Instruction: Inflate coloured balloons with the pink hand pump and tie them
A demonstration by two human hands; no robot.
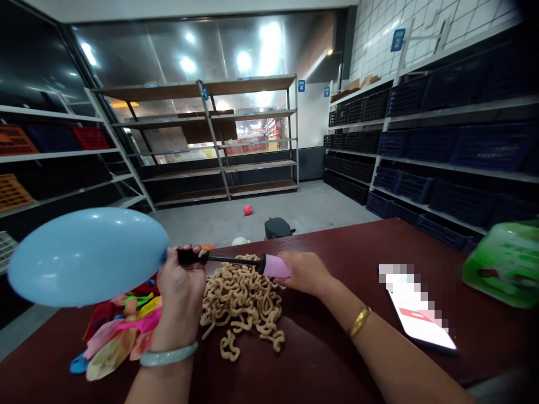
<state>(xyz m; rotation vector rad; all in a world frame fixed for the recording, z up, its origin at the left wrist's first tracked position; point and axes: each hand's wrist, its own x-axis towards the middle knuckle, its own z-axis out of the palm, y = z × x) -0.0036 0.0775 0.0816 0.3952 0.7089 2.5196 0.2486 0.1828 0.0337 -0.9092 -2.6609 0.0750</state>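
Left of frame: light blue balloon (pixel 88 257), inflated, lying roughly level, its neck at the left hand (pixel 182 280). Left fingers curl about the black end of a hand pump (pixel 275 267), thumb close to the neck; from where I stand I cannot tell how the neck sits on the nozzle. Right hand (pixel 302 274), centre of frame, closes round the pump's pink part, fingertips hidden; bare rod shows between the hands. Lower left: limp balloons (pixel 120 331) on the dark red table (pixel 332 359). Beneath the pump: heap of tan curled pieces (pixel 242 297).

Step in hand, my judgement: pumping air. The next move seems to call for a firm left grip at the neck and a straight right-hand stroke.
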